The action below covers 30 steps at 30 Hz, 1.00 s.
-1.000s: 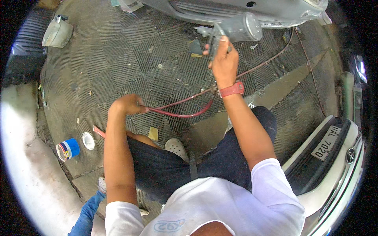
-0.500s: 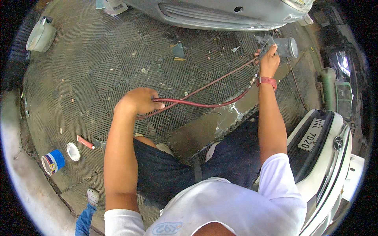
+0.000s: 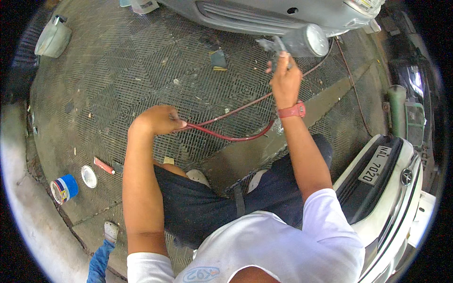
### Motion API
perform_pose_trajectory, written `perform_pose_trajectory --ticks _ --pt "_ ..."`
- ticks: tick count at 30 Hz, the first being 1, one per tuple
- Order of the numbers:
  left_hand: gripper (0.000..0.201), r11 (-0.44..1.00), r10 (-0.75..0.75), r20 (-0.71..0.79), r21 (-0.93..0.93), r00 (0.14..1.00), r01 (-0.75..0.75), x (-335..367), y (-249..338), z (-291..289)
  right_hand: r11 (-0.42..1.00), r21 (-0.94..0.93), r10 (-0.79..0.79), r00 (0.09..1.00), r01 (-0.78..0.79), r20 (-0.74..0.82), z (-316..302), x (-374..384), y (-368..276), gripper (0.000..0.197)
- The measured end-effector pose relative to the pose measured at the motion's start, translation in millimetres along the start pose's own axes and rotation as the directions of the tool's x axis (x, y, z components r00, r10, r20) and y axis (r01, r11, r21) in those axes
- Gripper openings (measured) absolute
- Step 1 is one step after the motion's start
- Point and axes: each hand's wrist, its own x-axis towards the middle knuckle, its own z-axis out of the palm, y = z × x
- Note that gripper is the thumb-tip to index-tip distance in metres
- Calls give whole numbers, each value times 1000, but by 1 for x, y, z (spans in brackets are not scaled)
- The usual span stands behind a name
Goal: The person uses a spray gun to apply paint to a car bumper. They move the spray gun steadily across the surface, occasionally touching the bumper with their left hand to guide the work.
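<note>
My right hand (image 3: 286,81) is wrapped round the handle of a spray gun (image 3: 279,46) with a grey cup (image 3: 306,41) on top. The gun is slightly smeared by motion and stands close before the grey car bumper (image 3: 245,19). From the gun a red air hose (image 3: 236,138) loops down and left to my left hand (image 3: 160,120), whose fingers are closed on it. Past that hand the hose doubles back up and right across the floor toward the bumper.
A white car's front (image 3: 391,184) stands close on my right. At left lie a blue can (image 3: 64,187), a round white lid (image 3: 88,176) and a red tube (image 3: 104,165). A pale bucket (image 3: 53,40) is far left. Another person's foot (image 3: 111,231) shows lower left. Sandpaper (image 3: 218,59) lies ahead.
My right hand has swung left with the spray gun, along the bumper. My left hand has shifted slightly left, still on the hose, and the hose loop sags lower.
</note>
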Motion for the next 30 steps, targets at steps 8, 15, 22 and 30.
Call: perform_pose_trajectory --ticks 8,15,22,30 --pt "54 991 -131 27 -19 991 132 -11 -23 0 972 94 -220 974 215 47 69 -22 -26 47" --pt "57 997 -83 20 5 996 83 -19 -23 -2 984 169 -39 989 63 -144 77 -46 42 53" --pt "66 990 -135 -13 -35 991 135 -20 -23 -4 932 352 246 868 -90 -431 58 -51 79 54" --pt "67 981 -187 -116 -66 975 180 -30 -35 -4 923 384 166 939 -41 -300 119 -74 69 55"
